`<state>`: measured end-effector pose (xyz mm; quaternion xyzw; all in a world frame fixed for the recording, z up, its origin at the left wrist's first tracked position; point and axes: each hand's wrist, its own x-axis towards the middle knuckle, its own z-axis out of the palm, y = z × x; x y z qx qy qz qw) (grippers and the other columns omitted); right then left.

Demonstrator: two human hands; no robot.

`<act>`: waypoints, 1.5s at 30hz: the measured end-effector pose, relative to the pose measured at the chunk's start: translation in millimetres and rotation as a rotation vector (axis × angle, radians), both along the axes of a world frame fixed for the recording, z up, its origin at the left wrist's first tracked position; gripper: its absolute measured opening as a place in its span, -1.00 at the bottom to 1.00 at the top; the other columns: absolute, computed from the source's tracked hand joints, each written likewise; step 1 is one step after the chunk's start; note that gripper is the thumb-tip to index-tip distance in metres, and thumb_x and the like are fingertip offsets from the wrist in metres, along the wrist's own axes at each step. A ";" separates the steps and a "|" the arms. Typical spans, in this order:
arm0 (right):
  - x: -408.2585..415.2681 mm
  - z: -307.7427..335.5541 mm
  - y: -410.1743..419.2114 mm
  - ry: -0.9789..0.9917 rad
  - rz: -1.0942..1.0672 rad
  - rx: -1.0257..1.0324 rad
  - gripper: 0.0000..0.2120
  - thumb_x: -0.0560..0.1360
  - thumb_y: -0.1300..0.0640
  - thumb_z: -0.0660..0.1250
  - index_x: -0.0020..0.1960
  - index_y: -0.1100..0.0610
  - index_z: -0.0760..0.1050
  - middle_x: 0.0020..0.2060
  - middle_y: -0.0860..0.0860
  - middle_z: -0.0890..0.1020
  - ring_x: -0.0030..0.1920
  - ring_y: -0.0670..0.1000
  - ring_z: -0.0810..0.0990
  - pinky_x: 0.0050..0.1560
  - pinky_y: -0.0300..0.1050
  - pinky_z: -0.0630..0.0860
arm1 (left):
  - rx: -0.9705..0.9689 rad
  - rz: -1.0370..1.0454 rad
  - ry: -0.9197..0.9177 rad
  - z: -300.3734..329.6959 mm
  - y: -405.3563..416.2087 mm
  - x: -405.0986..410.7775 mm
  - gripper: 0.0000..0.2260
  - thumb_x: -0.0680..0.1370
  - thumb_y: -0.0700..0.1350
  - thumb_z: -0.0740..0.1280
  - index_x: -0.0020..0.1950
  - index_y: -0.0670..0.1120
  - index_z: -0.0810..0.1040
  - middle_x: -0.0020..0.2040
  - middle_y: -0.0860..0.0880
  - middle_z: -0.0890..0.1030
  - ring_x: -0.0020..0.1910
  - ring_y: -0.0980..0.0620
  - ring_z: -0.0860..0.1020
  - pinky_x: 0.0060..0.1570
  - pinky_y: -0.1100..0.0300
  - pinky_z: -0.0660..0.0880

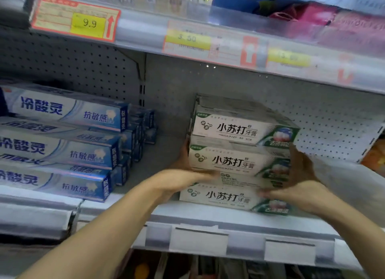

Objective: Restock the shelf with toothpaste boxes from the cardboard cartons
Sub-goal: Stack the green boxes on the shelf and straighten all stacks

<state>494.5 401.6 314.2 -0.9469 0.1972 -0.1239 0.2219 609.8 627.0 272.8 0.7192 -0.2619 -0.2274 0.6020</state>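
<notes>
Three white and green toothpaste boxes point(239, 162) face you in a stack on the shelf point(208, 213), one on top of the other, and more boxes of the same kind seem to lie behind them toward the perforated back panel point(325, 116). Your left hand point(183, 174) is at the left end of the stack, with the fingers going around the side of the middle box and the thumb lying along its lower front edge, so this hand grips the stack from the left. Your right hand point(300, 178) is at the right end, the palm against the green end of the middle box and the fingers reaching to the box under it; the fingertips are blurred, so I cannot tell exactly how much they curl, but the hand presses and holds the stack from the right. The lowest box rests on the shelf, close to its front edge. To the left, well apart from your stack, blue and white toothpaste boxes point(62, 145) lie in three layers, with the same kind in rows behind them. Above, on the edge of the upper shelf point(141, 29), you see a price tag with yellow field showing 9.9 point(83, 20), and beside it more tags point(208, 43) that are too blurred to read well.
</notes>
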 end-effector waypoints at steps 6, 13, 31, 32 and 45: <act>-0.1 -6.3 4.5 0.058 0.041 0.070 0.35 0.15 0.17 0.63 0.49 -0.09 -0.36 0.40 0.05 0.01 0.35 0.06 0.28 0.27 -0.07 0.39 | 0.028 0.121 -0.062 -4.2 -10.1 -12.1 0.00 0.31 -0.46 0.46 0.46 0.12 -0.09 0.10 0.15 0.48 0.06 0.20 0.50 -0.19 0.37 0.54; -7.1 -11.7 -0.6 -0.040 0.092 0.119 0.30 0.21 0.18 0.60 0.47 -0.13 -0.40 0.38 0.06 0.08 0.23 0.00 0.37 0.24 -0.10 0.40 | 0.020 0.215 -0.071 -4.3 -11.8 -14.9 -0.18 0.29 -0.49 0.45 0.34 0.11 0.20 0.06 0.10 0.56 0.09 0.13 0.53 -0.04 0.27 0.56; -20.7 -43.2 -24.8 -0.191 0.122 0.242 -0.10 0.39 0.09 0.48 0.47 -0.05 -0.08 0.04 -0.01 0.59 -0.01 0.02 0.61 0.01 -0.03 0.59 | 0.116 0.454 -0.150 -5.1 -18.4 -32.6 -0.28 0.27 -0.35 0.52 0.28 0.10 0.30 0.09 0.14 0.54 0.14 0.03 0.52 0.15 0.01 0.49; -23.8 -41.7 -28.0 -0.186 0.149 0.294 -0.12 0.37 0.09 0.50 0.45 -0.06 -0.03 0.02 -0.05 0.58 -0.03 -0.02 0.60 -0.01 -0.08 0.59 | 0.138 0.454 -0.148 -2.6 -18.5 -34.5 -0.29 0.26 -0.34 0.53 0.26 0.10 0.31 0.09 0.14 0.54 0.12 0.04 0.52 0.20 -0.02 0.47; 3.0 11.0 -85.2 -0.279 0.361 0.778 -0.26 0.48 -0.20 0.21 0.52 -0.06 -0.07 0.48 -0.09 0.19 0.42 -0.10 0.27 0.33 -0.16 0.25 | 0.810 0.572 -1.080 54.2 -91.0 -46.4 0.14 0.20 0.32 0.48 0.50 0.17 -0.26 0.52 0.11 -0.31 0.51 0.03 -0.24 0.43 -0.05 -0.28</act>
